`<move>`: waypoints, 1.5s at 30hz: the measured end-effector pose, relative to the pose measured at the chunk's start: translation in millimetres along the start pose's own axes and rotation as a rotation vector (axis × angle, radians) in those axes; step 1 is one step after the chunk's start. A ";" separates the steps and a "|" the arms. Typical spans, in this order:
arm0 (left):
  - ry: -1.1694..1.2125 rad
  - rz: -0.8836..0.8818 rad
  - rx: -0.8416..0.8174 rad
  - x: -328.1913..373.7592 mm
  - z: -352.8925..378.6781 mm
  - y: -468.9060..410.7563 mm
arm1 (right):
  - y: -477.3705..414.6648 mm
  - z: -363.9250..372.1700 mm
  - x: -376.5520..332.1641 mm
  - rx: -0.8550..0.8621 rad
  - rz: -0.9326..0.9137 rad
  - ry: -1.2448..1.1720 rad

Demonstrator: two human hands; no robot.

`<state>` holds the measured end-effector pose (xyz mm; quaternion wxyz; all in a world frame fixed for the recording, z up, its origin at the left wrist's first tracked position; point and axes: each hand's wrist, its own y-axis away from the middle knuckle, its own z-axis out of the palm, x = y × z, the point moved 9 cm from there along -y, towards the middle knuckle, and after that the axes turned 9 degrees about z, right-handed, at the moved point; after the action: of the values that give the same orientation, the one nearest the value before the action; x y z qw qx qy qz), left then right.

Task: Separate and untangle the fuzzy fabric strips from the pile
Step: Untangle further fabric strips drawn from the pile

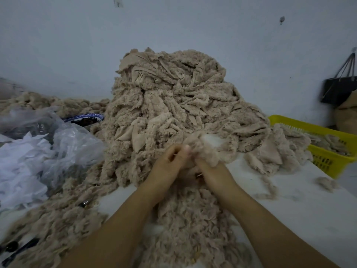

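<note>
A tall pile (170, 97) of beige fuzzy fabric strips is heaped at the centre of the frame on a white table (289, 190). At its foot, just below centre, one fuzzy strip (205, 150) is held between both hands. It is gripped from below by the right hand (210, 171), whose fingers are buried in the fluff. The left hand (170, 161) is curled, with the thumb pressed to the strip's near end in a pinch, though motion blur softens the detail.

More loose strips (189, 219) are spread between the forearms at lower centre. A yellow basket (328, 161) holding similar pieces is seen at the right edge, and clear plastic bags (58, 142) at the left.

The material is judged to be light, soft and limp, with pile that clings to neighbouring strips and sheds fluff. It is best taken by a free end or the smooth backing and drawn out slowly, since a hard tug would likely drag other strips along.
</note>
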<state>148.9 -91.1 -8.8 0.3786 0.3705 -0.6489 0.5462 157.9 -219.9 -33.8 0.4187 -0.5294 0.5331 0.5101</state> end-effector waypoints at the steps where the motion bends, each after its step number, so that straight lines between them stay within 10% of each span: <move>1: -0.167 -0.002 -0.053 -2.5 1.2 0.2 | -3.1 -11.2 2.4 0.054 0.054 -0.118; 11: -0.607 -0.168 0.331 -40.0 -93.7 -1.2 | -6.7 -82.6 9.9 0.332 0.129 -0.986; 15: -0.586 -0.132 0.492 -32.1 -110.6 3.7 | -9.2 -79.4 11.3 0.265 0.129 -0.836; 21: -0.584 0.279 0.102 27.8 -18.5 -2.5 | -1.3 -26.8 -11.6 -0.082 0.035 -0.675; 25: -0.323 0.106 -0.076 11.5 13.1 3.8 | 11.0 -10.6 -22.2 -0.180 -0.046 -0.479; 36: -0.013 0.012 0.117 4.0 -1.0 0.8 | 15.1 8.5 -20.9 -0.269 -0.173 -0.121; 45: 0.403 -0.356 0.237 -24.6 -3.6 6.6 | 1.4 7.3 2.7 -0.224 0.060 -0.168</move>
<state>154.0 -85.0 -33.3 0.5437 0.4042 -0.4171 0.6058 155.6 -213.2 -37.2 0.3849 -0.5119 0.4515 0.6212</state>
